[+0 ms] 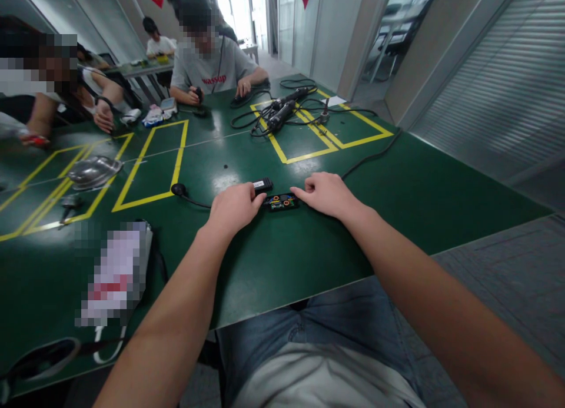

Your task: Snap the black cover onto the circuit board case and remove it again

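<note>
A small black open device (281, 202) with coloured parts inside lies on the green table (273, 261) between my hands. My left hand (233, 208) rests curled on the table, its fingers pressed against the device's left end. My right hand (326, 193) lies knuckles-up just to the right, fingertips curled at the device's right end. Just behind the device sits a small black block (263, 185) with a white label, close to my left fingers.
A black cable with a round plug (179, 189) runs leftward. Black power tools with tangled cords (286, 109) lie inside yellow tape boxes farther back. A silvery bag (92, 171) and a blurred package (115, 275) sit left. Other people sit along the far and left edges.
</note>
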Demonstrator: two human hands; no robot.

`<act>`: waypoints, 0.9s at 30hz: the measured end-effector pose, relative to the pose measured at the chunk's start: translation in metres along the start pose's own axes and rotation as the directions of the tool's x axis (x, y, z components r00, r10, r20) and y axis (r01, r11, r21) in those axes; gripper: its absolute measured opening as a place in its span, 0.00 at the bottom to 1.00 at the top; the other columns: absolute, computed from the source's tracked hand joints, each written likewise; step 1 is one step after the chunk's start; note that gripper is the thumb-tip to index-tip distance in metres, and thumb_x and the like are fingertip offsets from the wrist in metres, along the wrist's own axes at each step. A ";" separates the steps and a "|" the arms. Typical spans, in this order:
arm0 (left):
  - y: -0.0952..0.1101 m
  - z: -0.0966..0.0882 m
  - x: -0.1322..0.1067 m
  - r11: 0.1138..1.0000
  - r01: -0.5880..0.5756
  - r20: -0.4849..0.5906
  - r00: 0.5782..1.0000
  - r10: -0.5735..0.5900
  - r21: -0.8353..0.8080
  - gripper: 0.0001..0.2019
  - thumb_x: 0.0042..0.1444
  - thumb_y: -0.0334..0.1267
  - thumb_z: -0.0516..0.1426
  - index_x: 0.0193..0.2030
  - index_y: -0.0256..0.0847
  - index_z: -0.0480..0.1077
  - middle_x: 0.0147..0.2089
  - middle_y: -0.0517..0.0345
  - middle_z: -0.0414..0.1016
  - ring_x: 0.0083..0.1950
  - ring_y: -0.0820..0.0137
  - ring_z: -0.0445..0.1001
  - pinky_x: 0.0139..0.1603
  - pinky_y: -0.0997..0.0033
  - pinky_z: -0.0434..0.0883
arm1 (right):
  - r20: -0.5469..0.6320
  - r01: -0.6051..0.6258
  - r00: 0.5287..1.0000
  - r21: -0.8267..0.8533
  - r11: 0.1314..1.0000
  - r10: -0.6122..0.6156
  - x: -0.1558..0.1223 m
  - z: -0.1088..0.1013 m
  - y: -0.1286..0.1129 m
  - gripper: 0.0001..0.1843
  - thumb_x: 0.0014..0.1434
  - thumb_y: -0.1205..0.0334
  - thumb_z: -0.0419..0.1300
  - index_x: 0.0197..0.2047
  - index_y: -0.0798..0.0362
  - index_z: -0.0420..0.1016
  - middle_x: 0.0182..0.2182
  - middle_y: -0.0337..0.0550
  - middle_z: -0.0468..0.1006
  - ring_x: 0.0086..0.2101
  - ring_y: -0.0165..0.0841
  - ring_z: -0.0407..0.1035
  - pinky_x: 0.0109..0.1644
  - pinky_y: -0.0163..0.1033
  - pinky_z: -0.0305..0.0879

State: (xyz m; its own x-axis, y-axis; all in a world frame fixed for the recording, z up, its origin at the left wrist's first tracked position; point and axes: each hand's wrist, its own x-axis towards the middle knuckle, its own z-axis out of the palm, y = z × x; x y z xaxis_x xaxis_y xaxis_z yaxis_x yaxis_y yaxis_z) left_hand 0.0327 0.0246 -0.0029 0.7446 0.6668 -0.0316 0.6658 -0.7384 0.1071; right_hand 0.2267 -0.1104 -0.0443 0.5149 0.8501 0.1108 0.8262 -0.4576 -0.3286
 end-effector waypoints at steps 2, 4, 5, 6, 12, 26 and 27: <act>-0.004 0.005 0.002 0.998 -0.045 -0.125 0.991 0.039 -0.043 0.13 0.72 0.49 0.62 0.51 0.41 0.81 0.56 0.41 0.85 0.59 0.48 0.81 0.59 0.52 0.78 | -0.012 0.012 1.000 0.013 1.000 -0.012 0.000 0.000 0.001 0.28 0.72 0.41 0.62 0.24 0.48 0.68 0.30 0.47 0.79 0.33 0.40 0.68 0.41 0.46 0.54; -0.009 0.013 0.006 0.989 -0.081 -0.237 0.970 0.050 -0.121 0.14 0.69 0.46 0.66 0.55 0.41 0.80 0.64 0.41 0.81 0.65 0.48 0.77 0.66 0.49 0.76 | -0.033 0.037 0.999 0.027 0.999 -0.036 0.000 0.001 0.002 0.26 0.72 0.42 0.62 0.26 0.48 0.69 0.30 0.46 0.78 0.33 0.40 0.68 0.41 0.46 0.55; -0.013 0.016 0.009 0.980 -0.098 -0.258 0.965 0.051 -0.174 0.15 0.68 0.44 0.66 0.58 0.42 0.80 0.67 0.42 0.80 0.67 0.48 0.76 0.69 0.48 0.74 | -0.044 0.048 0.998 0.034 0.998 -0.047 -0.001 0.001 0.002 0.25 0.72 0.43 0.61 0.26 0.47 0.70 0.29 0.46 0.78 0.33 0.40 0.67 0.40 0.46 0.55; -0.016 0.019 0.012 0.968 -0.118 -0.254 0.965 0.059 -0.221 0.16 0.68 0.42 0.67 0.60 0.44 0.80 0.69 0.44 0.80 0.68 0.49 0.76 0.72 0.48 0.72 | -0.053 0.056 0.997 0.042 0.998 -0.054 -0.001 0.002 0.003 0.25 0.72 0.43 0.60 0.26 0.47 0.70 0.29 0.46 0.78 0.33 0.40 0.67 0.40 0.46 0.55; -0.020 0.019 0.016 0.954 -0.084 -0.182 0.983 0.031 -0.288 0.19 0.72 0.39 0.63 0.66 0.42 0.81 0.66 0.45 0.85 0.69 0.49 0.77 0.73 0.49 0.72 | -0.051 0.037 0.998 0.131 0.991 -0.031 0.000 0.000 0.003 0.26 0.76 0.43 0.55 0.29 0.48 0.72 0.30 0.46 0.79 0.33 0.40 0.69 0.40 0.45 0.56; -0.006 0.016 0.006 0.851 -0.436 -0.129 0.900 0.416 -0.293 0.20 0.66 0.40 0.68 0.64 0.44 0.82 0.62 0.48 0.87 0.63 0.52 0.80 0.72 0.48 0.72 | -0.035 0.002 0.999 0.123 0.992 0.002 0.000 0.000 -0.001 0.23 0.72 0.41 0.62 0.31 0.48 0.75 0.31 0.44 0.80 0.34 0.40 0.71 0.44 0.45 0.57; -0.006 0.016 0.006 0.852 -0.435 -0.132 0.900 0.414 -0.290 0.20 0.66 0.40 0.68 0.64 0.44 0.82 0.62 0.48 0.86 0.63 0.52 0.80 0.72 0.48 0.72 | -0.038 0.003 0.999 0.118 0.993 0.001 0.000 0.001 -0.001 0.23 0.71 0.40 0.62 0.31 0.48 0.75 0.31 0.44 0.80 0.34 0.40 0.71 0.44 0.45 0.57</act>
State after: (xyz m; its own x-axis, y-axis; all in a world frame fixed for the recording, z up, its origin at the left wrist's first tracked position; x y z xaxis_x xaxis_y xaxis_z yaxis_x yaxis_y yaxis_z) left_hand 0.0335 0.0314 -0.0193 0.9400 0.3077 0.1471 0.2298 -0.8901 0.3936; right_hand 0.2259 -0.1097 -0.0455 0.5243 0.8390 0.1457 0.7952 -0.4212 -0.4362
